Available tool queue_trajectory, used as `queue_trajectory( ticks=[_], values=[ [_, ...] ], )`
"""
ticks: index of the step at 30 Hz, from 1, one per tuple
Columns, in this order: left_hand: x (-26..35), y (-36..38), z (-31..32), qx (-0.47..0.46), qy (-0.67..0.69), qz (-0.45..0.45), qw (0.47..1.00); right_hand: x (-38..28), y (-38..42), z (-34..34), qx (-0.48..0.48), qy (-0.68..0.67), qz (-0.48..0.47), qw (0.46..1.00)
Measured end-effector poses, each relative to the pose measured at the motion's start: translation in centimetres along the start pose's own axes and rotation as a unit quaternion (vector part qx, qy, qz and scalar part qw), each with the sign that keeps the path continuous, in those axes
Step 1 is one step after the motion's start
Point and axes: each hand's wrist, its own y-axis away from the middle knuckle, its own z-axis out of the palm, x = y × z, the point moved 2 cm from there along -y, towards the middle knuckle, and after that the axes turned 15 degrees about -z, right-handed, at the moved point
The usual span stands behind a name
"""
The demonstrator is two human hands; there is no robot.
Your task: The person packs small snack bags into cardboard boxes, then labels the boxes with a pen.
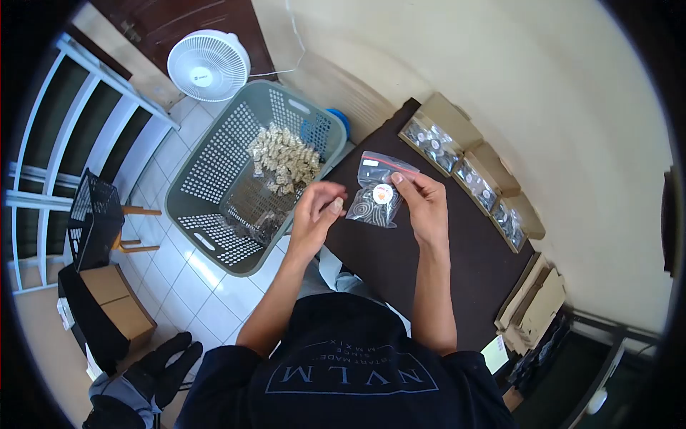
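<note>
A clear zip bag with a red seal strip and a round white sticker hangs over the dark tabletop. Dark and pale coiled items show through its plastic; their kind I cannot make out. My right hand pinches the bag's right edge between thumb and fingers. Just left of the bag is my left hand, slightly blurred, its fingers loosely curled and apart from the thumb, with nothing visible in it.
A large grey-green basket on the floor at left holds many small beige packets and some dark bagged items. Open cardboard boxes with bags line the brown table. Flattened cardboard lies at right. A white fan stands behind.
</note>
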Motion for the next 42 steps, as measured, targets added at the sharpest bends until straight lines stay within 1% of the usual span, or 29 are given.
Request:
queue_trajectory(
  ticks=[1, 2, 3, 5, 6, 8, 9, 10, 11, 12, 13, 15, 17, 19, 21, 23, 25, 27, 28, 30, 32, 33, 35, 36, 37, 38, 39, 40, 42],
  values=[
    [0.8, -0.1, 1.4, -0.022, -0.005, 0.011, 1.0, -0.7, 0.7, -0.4, -0.008, 0.0, -0.017, 1.0],
    [0.9, -0.5, 2.1, -0.08, -0.058, 0.024, 0.995, -1.7, 1.4, -0.6, -0.01, -0.001, -0.022, 1.0],
    [1.5, -0.4, 3.8, -0.088, -0.039, -0.002, 0.995, -2.1, 1.9, -1.2, -0.001, -0.003, -0.026, 1.0],
    [1.3, -0.5, 5.7, -0.055, -0.108, -0.038, 0.992, -2.8, 2.9, -2.4, -0.02, 0.01, -0.025, 0.999],
    [1.4, -0.4, 6.5, -0.062, -0.113, -0.036, 0.991, -2.8, 3.3, -3.2, -0.021, 0.033, -0.037, 0.999],
    [1.5, -0.3, 8.0, -0.035, -0.065, -0.035, 0.997, -3.0, 4.1, -4.0, 0.007, 0.014, -0.044, 0.999],
    [1.0, -0.3, 8.7, -0.042, -0.068, -0.033, 0.996, -3.2, 4.3, -4.3, 0.026, -0.004, -0.048, 0.999],
    [0.6, -0.3, 9.1, -0.008, -0.087, 0.03, 0.996, -3.7, 4.5, -4.8, 0.031, -0.004, -0.052, 0.998],
    [0.3, -0.1, 9.5, 0.028, -0.104, 0.091, 0.99, -4.3, 4.9, -5.2, 0.035, -0.047, -0.018, 0.998],
    [0.5, 0.2, 10.0, 0.046, -0.111, 0.118, 0.986, -4.5, 5.4, -5.4, 0.037, -0.09, 0.018, 0.995],
    [0.6, 0.4, 10.6, 0.044, -0.114, 0.119, 0.985, -4.6, 5.8, -5.4, 0.04, -0.092, 0.016, 0.995],
    [0.7, 0.5, 11.2, 0.067, -0.02, 0.107, 0.992, -4.7, 6.9, -5.3, -0.014, -0.079, 0.027, 0.996],
    [0.5, 0.7, 11.1, 0.048, -0.022, 0.109, 0.993, -4.0, 7.9, -5.4, -0.007, -0.084, 0.026, 0.996],
    [0.4, 0.9, 11.3, 0.011, 0.095, 0.042, 0.995, -3.5, 8.3, -5.3, 0.011, -0.096, -0.018, 0.995],
    [0.3, 1.1, 11.1, 0.003, 0.112, 0.03, 0.993, -3.0, 8.7, -5.2, 0.017, -0.093, -0.024, 0.995],
    [0.4, 1.2, 10.9, -0.034, 0.106, -0.013, 0.994, -2.5, 9.2, -5.2, 0.027, -0.106, -0.012, 0.994],
    [0.6, 1.3, 11.0, -0.056, 0.12, -0.021, 0.991, -2.1, 9.8, -5.5, 0.019, -0.105, -0.005, 0.994],
    [0.5, 1.7, 10.8, -0.028, -0.046, 0.003, 0.999, -1.7, 10.5, -5.8, 0.012, -0.106, 0.008, 0.994],
    [-0.3, 1.7, 10.4, -0.01, -0.092, 0.015, 0.996, -1.5, 10.8, -5.8, -0.002, -0.091, 0.022, 0.996],
    [-1.3, 2.1, 10.3, -0.004, -0.11, 0.017, 0.994, -1.1, 11.2, -5.6, -0.022, -0.079, 0.036, 0.996],
    [-2.3, 2.8, 10.6, 0.006, -0.149, 0.037, 0.988, -0.8, 11.5, -5.4, 0.049, -0.051, -0.033, 0.997],
    [-3.2, 3.0, 10.6, 0.021, -0.159, 0.052, 0.986, -0.5, 11.4, -4.9, 0.043, -0.056, -0.033, 0.997],
    [-3.3, 4.0, 11.4, 0.051, -0.205, 0.065, 0.975, 0.0, 11.6, -4.3, 0.102, 0.104, -0.025, 0.989],
    [-3.5, 4.3, 11.6, 0.064, -0.241, 0.074, 0.965, 0.0, 11.6, -3.8, 0.113, 0.15, -0.047, 0.981],
    [-3.6, 4.5, 11.8, 0.076, -0.276, 0.083, 0.955, 0.1, 11.7, -3.3, 0.111, 0.149, -0.049, 0.981],
    [-3.7, 4.6, 12.0, 0.084, -0.29, 0.12, 0.946, 0.2, 11.8, -2.8, 0.128, 0.167, -0.057, 0.976],
    [-3.8, 4.6, 12.0, 0.085, -0.291, 0.122, 0.945, 0.4, 11.9, -2.6, 0.146, 0.186, -0.063, 0.97],
    [-3.9, 4.7, 12.0, 0.086, -0.284, 0.126, 0.947, 0.4, 11.7, -2.4, 0.146, 0.19, -0.091, 0.967],
    [-4.1, 4.5, 11.8, 0.088, -0.285, 0.151, 0.942, 0.3, 11.6, -2.4, 0.132, 0.191, -0.097, 0.968]
  ],
)
